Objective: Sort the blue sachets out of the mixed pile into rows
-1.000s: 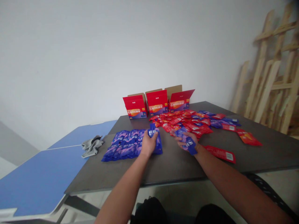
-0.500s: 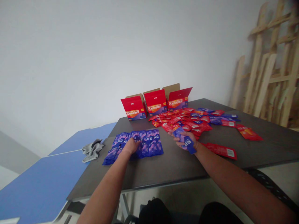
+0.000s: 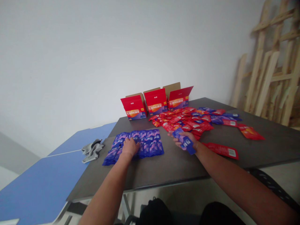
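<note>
Rows of purple sachets (image 3: 152, 144) lie side by side, overlapping, on the dark table left of centre. My left hand (image 3: 131, 146) rests on them with its fingers stretched out and apart. Over the table to their right, my right hand (image 3: 187, 139) is closed around a purple sachet (image 3: 188, 144) with white lettering; whether more than one is in the grip I cannot tell. Just beyond that hand spreads a loose heap of red sachets (image 3: 177, 119) with some purple ones mixed in. A red sachet (image 3: 221, 150) lies flat beside my right wrist.
Three open red cartons (image 3: 156, 104) stand in a row at the back against the wall. Left of the dark table (image 3: 164, 172) is a blue surface (image 3: 53, 175) with a grey cloth (image 3: 92, 150). Wooden frames (image 3: 269, 72) lean at the right.
My left hand has opened from a closed pose and its fingers now spread over the purple sachets. My right hand keeps its hold with hardly any movement.
</note>
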`<control>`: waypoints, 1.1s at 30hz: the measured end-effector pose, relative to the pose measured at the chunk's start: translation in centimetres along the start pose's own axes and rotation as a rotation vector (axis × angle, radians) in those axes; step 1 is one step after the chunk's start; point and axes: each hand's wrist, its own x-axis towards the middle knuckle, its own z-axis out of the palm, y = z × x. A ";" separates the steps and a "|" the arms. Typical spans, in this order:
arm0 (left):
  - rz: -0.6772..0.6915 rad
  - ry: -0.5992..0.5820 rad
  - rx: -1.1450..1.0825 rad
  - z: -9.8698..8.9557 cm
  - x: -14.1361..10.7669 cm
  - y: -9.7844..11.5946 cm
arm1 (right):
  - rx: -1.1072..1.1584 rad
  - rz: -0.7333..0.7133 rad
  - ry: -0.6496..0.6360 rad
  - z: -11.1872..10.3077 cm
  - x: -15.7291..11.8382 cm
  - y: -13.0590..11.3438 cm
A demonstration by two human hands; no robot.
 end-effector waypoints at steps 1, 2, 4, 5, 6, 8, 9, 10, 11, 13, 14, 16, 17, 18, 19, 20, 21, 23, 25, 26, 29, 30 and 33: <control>0.025 0.039 -0.028 -0.4 -0.2 0.6 | -0.011 0.006 0.033 0.2 0.1 0.1; 0.073 0.063 -0.076 -0.7 -0.5 1.4 | -0.027 0.013 0.069 0.4 0.1 0.2; 0.214 0.055 -0.225 -1.4 -1.4 3.5 | -0.066 0.009 0.149 0.8 0.3 0.4; 0.293 0.028 -0.314 -1.7 -1.9 4.7 | -0.087 0.003 0.187 1.0 0.3 0.5; 0.357 -0.003 -0.401 -1.9 -2.6 6.1 | -0.108 -0.004 0.222 1.1 0.3 0.6; 0.460 -0.079 -0.552 -2.2 -4.0 8.8 | -0.142 -0.011 0.280 1.5 0.4 0.8; 0.487 -0.125 -0.613 -2.3 -4.6 10.1 | -0.151 -0.009 0.303 1.6 0.4 0.9; 0.497 -0.175 -0.670 -2.4 -5.2 11.3 | -0.155 -0.004 0.319 1.7 0.5 1.0; 0.497 -0.223 -0.722 -2.4 -5.6 12.3 | -0.153 0.002 0.329 1.8 0.6 1.2; 0.489 -0.282 -0.808 -2.3 -6.2 14.1 | -0.142 0.001 0.335 1.9 0.8 1.4; 0.484 -0.293 -0.835 -2.2 -6.3 14.9 | -0.138 -0.013 0.342 1.9 0.9 1.6; 0.461 -0.277 -0.838 -2.0 -6.3 16.0 | -0.136 -0.067 0.380 1.7 1.1 1.8; 0.439 -0.263 -0.813 -1.9 -6.2 16.5 | -0.136 -0.097 0.409 1.6 1.2 1.9; 0.414 -0.252 -0.778 -1.8 -6.1 16.8 | -0.138 -0.122 0.435 1.5 1.3 2.0; 0.394 -0.244 -0.740 -1.8 -6.0 17.1 | -0.142 -0.140 0.454 1.4 1.3 2.1; 0.381 -0.240 -0.706 -1.8 -5.9 17.3 | -0.147 -0.150 0.465 1.3 1.3 2.1; 0.377 -0.242 -0.679 -1.9 -5.8 17.5 | -0.154 -0.151 0.470 1.2 1.4 2.1; 0.394 -0.252 -0.640 -2.1 -5.6 17.7 | -0.170 -0.140 0.454 1.2 1.4 2.1; 0.431 -0.244 -0.619 -2.2 -5.5 17.6 | -0.180 -0.125 0.427 1.5 1.4 2.1; 0.445 -0.236 -0.615 -2.2 -5.4 17.5 | -0.178 -0.111 0.399 1.6 1.4 2.0; 0.447 -0.212 -0.606 -2.4 -4.9 16.3 | -0.153 -0.087 0.299 2.1 1.2 1.8; 0.429 -0.206 -0.601 -2.5 -4.5 15.6 | -0.145 -0.089 0.278 2.2 1.1 1.7; 0.330 -0.133 -0.570 -3.2 -2.2 11.8 | -0.144 -0.097 0.292 2.3 0.9 1.5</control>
